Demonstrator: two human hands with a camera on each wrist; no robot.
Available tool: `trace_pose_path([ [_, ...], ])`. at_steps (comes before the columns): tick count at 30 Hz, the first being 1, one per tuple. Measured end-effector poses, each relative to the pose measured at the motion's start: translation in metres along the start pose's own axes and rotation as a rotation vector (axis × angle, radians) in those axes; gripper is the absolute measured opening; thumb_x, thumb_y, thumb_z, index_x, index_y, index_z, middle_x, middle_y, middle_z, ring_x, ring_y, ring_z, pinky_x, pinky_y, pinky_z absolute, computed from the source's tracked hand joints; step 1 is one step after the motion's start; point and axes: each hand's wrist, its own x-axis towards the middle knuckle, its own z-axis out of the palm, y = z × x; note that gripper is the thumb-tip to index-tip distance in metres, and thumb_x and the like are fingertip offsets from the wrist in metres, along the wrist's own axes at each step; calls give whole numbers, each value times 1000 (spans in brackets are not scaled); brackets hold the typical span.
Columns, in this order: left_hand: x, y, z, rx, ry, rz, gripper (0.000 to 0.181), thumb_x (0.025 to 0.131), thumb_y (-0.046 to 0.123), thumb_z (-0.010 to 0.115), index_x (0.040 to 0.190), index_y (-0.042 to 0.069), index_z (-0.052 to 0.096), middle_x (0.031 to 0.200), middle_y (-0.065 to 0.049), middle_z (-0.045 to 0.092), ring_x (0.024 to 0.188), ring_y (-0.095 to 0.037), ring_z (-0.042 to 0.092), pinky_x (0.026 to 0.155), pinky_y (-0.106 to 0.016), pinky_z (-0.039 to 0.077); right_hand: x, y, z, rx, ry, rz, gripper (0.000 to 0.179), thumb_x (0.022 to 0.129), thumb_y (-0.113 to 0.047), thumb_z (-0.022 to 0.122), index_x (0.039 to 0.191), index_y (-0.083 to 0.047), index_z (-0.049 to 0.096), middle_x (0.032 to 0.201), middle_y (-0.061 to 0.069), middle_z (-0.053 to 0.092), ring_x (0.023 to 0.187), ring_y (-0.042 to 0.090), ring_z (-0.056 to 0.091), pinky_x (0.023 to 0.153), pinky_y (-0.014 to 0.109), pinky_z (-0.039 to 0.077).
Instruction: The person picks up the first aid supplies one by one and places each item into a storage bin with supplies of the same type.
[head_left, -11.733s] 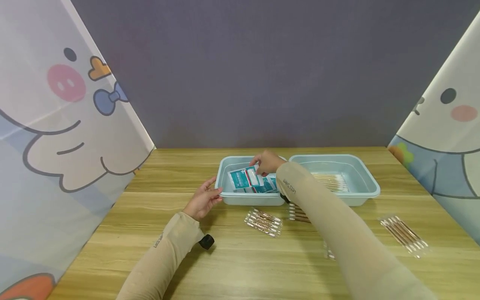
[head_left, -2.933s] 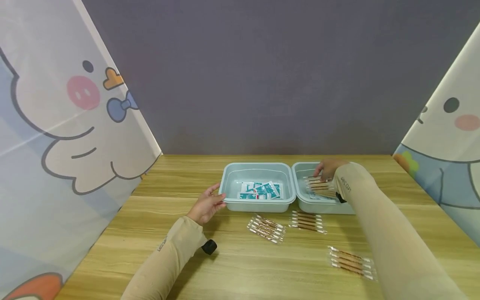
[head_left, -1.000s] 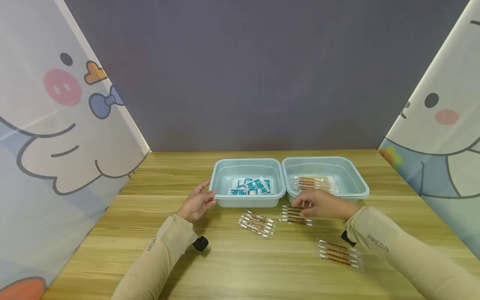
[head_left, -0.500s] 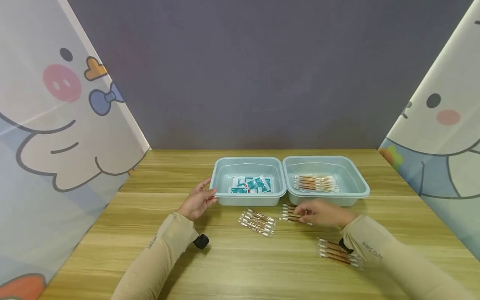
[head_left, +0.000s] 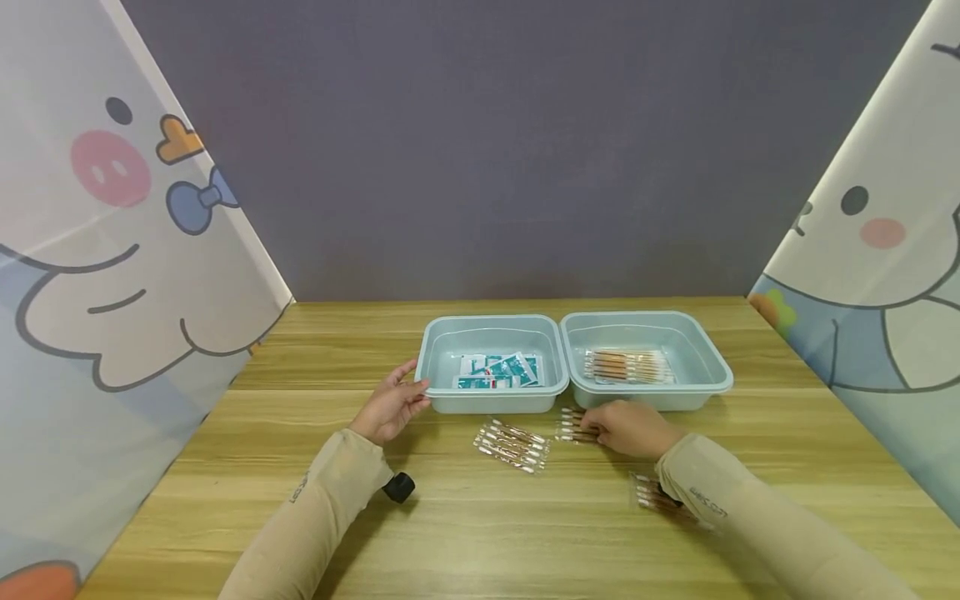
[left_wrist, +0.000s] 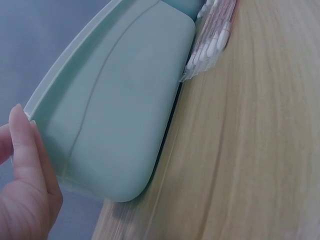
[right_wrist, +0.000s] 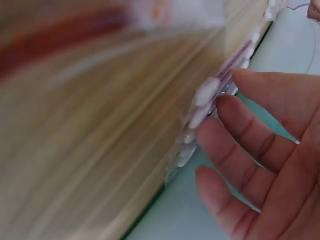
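Note:
My left hand (head_left: pixel 388 412) grips the left corner of a pale blue plastic tub (head_left: pixel 491 403), thumb at the rim; the left wrist view shows the fingers (left_wrist: pixel 26 150) against its edge. Wrapped sachets (head_left: pixel 517 369), teal and white, lie inside. My right hand (head_left: pixel 633 428) pinches the edge of a clear pack of brown-stick cotton swabs (head_left: pixel 574 426) in front of the second tub (head_left: pixel 652 390). In the right wrist view the thumb and fingertips meet the swab tips (right_wrist: pixel 206 95); the palm hides part of the pack from above. Swab packs (head_left: pixel 622 365) lie in the second tub.
Another swab pack (head_left: pixel 512 446) lies before the left tub. One more (head_left: pixel 660 498) is partly under the right forearm. The tubs stand side by side on the wooden table (head_left: pixel 480 533). A dark panel (head_left: pixel 525 150) rises behind, with printed cloth on both sides.
Earlier the right hand held a sachet over the left tub, then put a brown-stick swab pack into the right tub. It has since come down onto the pack in front. The left hand stays put.

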Motion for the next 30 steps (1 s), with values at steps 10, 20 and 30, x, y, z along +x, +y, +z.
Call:
trace_pose_path([
  [10, 1, 2, 3, 0, 2, 0, 64, 99, -3, 46, 152, 3, 11, 90, -11, 55, 62, -7, 58, 61, -12, 54, 1, -1, 3, 135, -59, 1, 17, 78, -7, 74, 91, -18, 73, 73, -12, 61, 66, 4, 54, 60, 26, 50],
  [20, 2, 1, 1, 0, 8, 1, 63, 99, -2, 46, 152, 3, 11, 91, -11, 56, 63, -7, 58, 61, -12, 54, 4, -18, 1, -90, -122, 270, 41, 71, -20, 84, 105, -8, 63, 86, 4, 63, 78, 24, 62, 54, 40, 54],
  [30, -1, 0, -2, 2, -11, 11, 64, 100, -2, 45, 153, 3, 9, 88, -8, 57, 64, -6, 58, 62, -12, 53, 5, -19, -1, 17, -209, 270, 58, 69, -18, 86, 119, -4, 60, 102, 12, 65, 98, 35, 61, 78, 50, 54],
])
